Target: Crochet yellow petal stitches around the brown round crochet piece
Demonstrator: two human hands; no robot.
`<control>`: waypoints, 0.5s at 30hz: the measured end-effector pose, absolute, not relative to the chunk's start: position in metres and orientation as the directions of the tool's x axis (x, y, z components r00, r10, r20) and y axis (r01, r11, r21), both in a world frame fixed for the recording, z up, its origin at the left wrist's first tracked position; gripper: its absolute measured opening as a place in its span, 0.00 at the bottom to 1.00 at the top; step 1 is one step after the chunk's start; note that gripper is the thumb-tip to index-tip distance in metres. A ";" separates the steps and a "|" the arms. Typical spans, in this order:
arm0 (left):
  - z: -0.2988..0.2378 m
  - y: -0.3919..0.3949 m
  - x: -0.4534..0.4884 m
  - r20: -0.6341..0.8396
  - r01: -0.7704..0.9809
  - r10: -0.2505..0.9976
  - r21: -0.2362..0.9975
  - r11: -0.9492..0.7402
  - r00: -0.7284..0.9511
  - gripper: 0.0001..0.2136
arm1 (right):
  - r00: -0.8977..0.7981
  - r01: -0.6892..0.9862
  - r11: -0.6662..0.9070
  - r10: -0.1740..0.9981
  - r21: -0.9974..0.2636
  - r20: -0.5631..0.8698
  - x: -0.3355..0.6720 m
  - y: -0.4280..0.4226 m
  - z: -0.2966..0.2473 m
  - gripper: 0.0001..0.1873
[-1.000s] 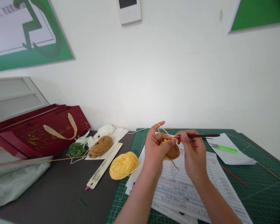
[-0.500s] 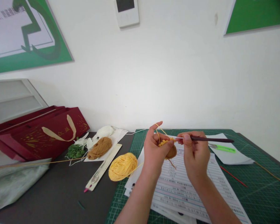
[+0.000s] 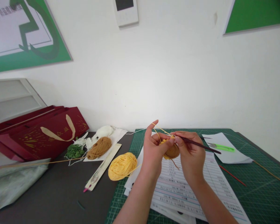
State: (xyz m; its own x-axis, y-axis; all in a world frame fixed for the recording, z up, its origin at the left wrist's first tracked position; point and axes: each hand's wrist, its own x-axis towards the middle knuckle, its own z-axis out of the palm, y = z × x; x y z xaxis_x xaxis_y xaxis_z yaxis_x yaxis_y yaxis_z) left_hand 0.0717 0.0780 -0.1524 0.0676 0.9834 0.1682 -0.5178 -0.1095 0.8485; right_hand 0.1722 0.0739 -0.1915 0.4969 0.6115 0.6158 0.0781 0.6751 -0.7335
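Observation:
My left hand point(image 3: 155, 146) pinches a small round crochet piece point(image 3: 173, 151), brown in the middle with yellow stitches along its edge. Yellow yarn loops over its raised index finger and runs to the work. In my right hand point(image 3: 192, 149) is a crochet hook point(image 3: 200, 144) with a dark handle, slanting down to the right. The hook's tip meets the yellow stitches between both hands; its exact place in the loop is too small to tell. A brown yarn tail hangs below the piece. Left of my wrist lies a yellow yarn ball point(image 3: 122, 166), its strand leading toward my left hand.
Printed sheets point(image 3: 177, 193) lie under my hands on a green cutting mat point(image 3: 256, 183). Green snips point(image 3: 224, 147) rest on paper at right, near a red needle-like stick point(image 3: 233, 175). Leftward are brown yarn point(image 3: 99, 147), green yarn point(image 3: 74, 151), a ruler point(image 3: 104, 168) and a red bag point(image 3: 44, 133).
The hook has swung from nearly level to slanting down rightward. My right hand has moved left, closer to my left hand, and more of the brown centre shows.

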 end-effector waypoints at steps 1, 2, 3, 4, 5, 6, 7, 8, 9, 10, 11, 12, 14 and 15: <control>-0.152 0.078 0.072 0.168 -0.523 0.983 0.846 -0.105 0.075 0.41 | 0.507 0.069 0.674 0.611 -0.735 0.608 0.172 0.073 -0.191 0.02; -0.152 0.078 0.072 0.168 -0.527 0.982 0.844 -0.101 0.080 0.40 | 0.515 0.061 0.675 0.610 -0.736 0.602 0.172 0.073 -0.190 0.02; -0.152 0.078 0.071 0.168 -0.531 0.982 0.842 -0.098 0.085 0.40 | 0.522 0.052 0.676 0.609 -0.735 0.597 0.172 0.073 -0.189 0.03; -0.153 0.079 0.071 0.168 -0.535 0.982 0.840 -0.095 0.089 0.40 | 0.528 0.042 0.680 0.607 -0.732 0.594 0.172 0.073 -0.189 0.03; -0.153 0.079 0.071 0.168 -0.539 0.982 0.837 -0.092 0.092 0.41 | 0.534 0.032 0.685 0.604 -0.728 0.591 0.171 0.073 -0.188 0.03; -0.153 0.079 0.071 0.167 -0.544 0.981 0.834 -0.089 0.095 0.41 | 0.542 0.021 0.690 0.600 -0.723 0.588 0.171 0.073 -0.188 0.04; -0.153 0.078 0.070 0.167 -0.547 0.981 0.832 -0.086 0.099 0.41 | 0.550 0.009 0.694 0.598 -0.720 0.583 0.170 0.074 -0.188 0.04; -0.153 0.078 0.070 0.166 -0.550 0.981 0.831 -0.084 0.102 0.41 | 0.557 -0.004 0.695 0.598 -0.719 0.576 0.169 0.074 -0.188 0.04; -0.153 0.078 0.070 0.167 -0.552 0.980 0.830 -0.082 0.104 0.40 | 0.563 -0.018 0.694 0.602 -0.720 0.566 0.169 0.074 -0.188 0.04; -0.153 0.078 0.070 0.167 -0.554 0.980 0.829 -0.082 0.105 0.40 | 0.570 -0.033 0.691 0.607 -0.722 0.554 0.168 0.074 -0.189 0.05; -0.153 0.077 0.070 0.168 -0.555 0.980 0.828 -0.082 0.106 0.39 | 0.576 -0.050 0.686 0.614 -0.726 0.540 0.167 0.074 -0.189 0.05; -0.152 0.077 0.070 0.169 -0.555 0.980 0.827 -0.082 0.107 0.38 | 0.583 -0.070 0.680 0.622 -0.730 0.523 0.166 0.074 -0.190 0.05; -0.152 0.077 0.070 0.171 -0.556 0.980 0.827 -0.085 0.105 0.37 | 0.595 -0.118 0.668 0.640 -0.735 0.486 0.164 0.074 -0.191 0.05; -0.152 0.077 0.071 0.172 -0.555 0.980 0.827 -0.086 0.104 0.37 | 0.598 -0.147 0.661 0.652 -0.736 0.466 0.163 0.074 -0.192 0.06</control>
